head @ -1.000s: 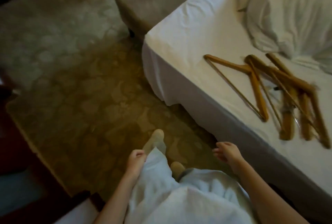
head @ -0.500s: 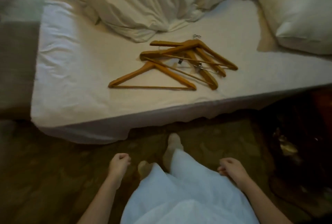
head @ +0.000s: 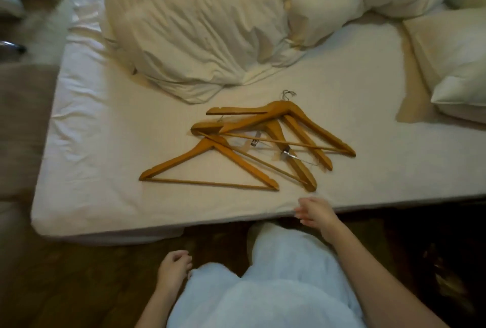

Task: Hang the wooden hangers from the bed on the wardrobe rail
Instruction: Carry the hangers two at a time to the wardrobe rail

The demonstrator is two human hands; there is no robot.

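Observation:
Several wooden hangers (head: 265,141) lie in a loose overlapping pile on the white sheet of the bed (head: 110,159), close to its near edge. One hanger (head: 210,167) sits a little apart at the front left of the pile. My right hand (head: 314,212) is raised over the bed's edge just below the pile, fingers apart, holding nothing and touching no hanger. My left hand (head: 175,270) hangs low beside my leg, fingers loosely curled and empty. The wardrobe rail is out of view.
A crumpled white duvet (head: 205,25) is bunched behind the hangers, and a pillow (head: 452,59) lies at the right. A brown bench or ottoman (head: 23,127) stands left of the bed. Patterned carpet (head: 79,275) lies underfoot.
I have turned toward the bed and stepped closer, so the hangers now lie straight ahead. My right hand has risen from my side to the bed's edge. My left hand stays low.

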